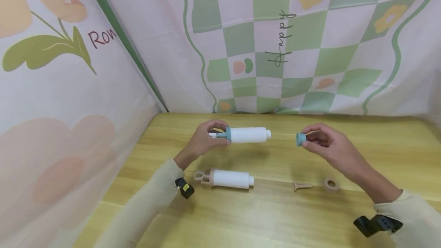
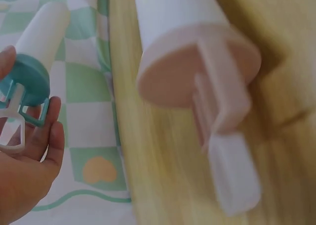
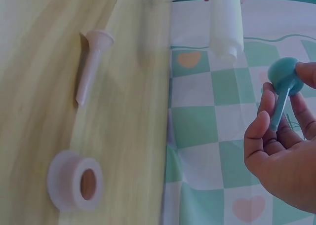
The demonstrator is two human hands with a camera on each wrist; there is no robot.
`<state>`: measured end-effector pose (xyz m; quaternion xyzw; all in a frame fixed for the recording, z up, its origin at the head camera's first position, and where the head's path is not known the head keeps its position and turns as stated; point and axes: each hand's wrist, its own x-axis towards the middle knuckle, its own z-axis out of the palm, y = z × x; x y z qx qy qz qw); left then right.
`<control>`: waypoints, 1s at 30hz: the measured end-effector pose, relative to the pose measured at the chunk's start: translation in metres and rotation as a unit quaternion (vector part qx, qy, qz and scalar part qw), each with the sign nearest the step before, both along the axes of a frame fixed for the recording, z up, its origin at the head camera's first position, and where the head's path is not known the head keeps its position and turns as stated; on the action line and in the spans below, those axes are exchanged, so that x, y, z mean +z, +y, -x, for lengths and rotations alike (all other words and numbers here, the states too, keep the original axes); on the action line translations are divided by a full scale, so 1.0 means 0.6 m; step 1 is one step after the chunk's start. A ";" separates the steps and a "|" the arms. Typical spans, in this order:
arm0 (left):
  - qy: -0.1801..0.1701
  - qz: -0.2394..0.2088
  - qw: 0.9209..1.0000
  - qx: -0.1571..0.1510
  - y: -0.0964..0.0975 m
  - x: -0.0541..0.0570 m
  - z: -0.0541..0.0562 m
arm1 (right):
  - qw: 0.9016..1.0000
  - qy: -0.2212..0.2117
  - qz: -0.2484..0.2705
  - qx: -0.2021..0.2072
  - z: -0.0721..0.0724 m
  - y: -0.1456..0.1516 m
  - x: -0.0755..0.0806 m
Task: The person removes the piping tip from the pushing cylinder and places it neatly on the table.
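My left hand (image 1: 204, 137) holds a white syringe-like tube (image 1: 248, 135) by its teal collar, in the air above the table. The tube lies level, its narrow white tip pointing right. In the left wrist view, a white loop handle (image 2: 20, 136) sticks out behind the teal collar (image 2: 33, 77). To the right, apart from that tip, my right hand (image 1: 332, 146) pinches a teal cap (image 1: 301, 139) between thumb and fingers. A thin teal stem (image 3: 279, 111) runs from this cap toward the palm in the right wrist view.
A second white tube (image 1: 231, 179) with a beige collar and loop handle lies on the wooden table (image 1: 275, 217). To its right lie a small beige funnel-shaped nozzle (image 1: 303, 186) and a beige ring (image 1: 331, 184). A patterned cloth (image 1: 268, 49) hangs behind the table.
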<state>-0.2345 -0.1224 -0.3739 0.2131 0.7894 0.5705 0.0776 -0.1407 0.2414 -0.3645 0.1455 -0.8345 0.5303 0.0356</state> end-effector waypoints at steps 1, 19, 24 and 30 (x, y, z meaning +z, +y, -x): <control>0.002 0.006 1.000 0.003 -0.002 0.001 0.003 | 1.000 -0.002 -0.003 -0.002 0.002 0.001 0.001; -0.007 0.055 0.998 0.012 -0.017 -0.009 0.054 | 1.000 -0.005 -0.011 0.001 0.023 0.010 -0.003; -0.016 0.063 0.998 0.008 -0.017 -0.015 0.077 | 1.000 -0.012 -0.012 0.001 0.031 0.010 -0.004; -0.012 0.083 0.996 0.002 -0.019 -0.023 0.102 | 1.000 -0.016 -0.025 -0.008 0.042 0.015 -0.006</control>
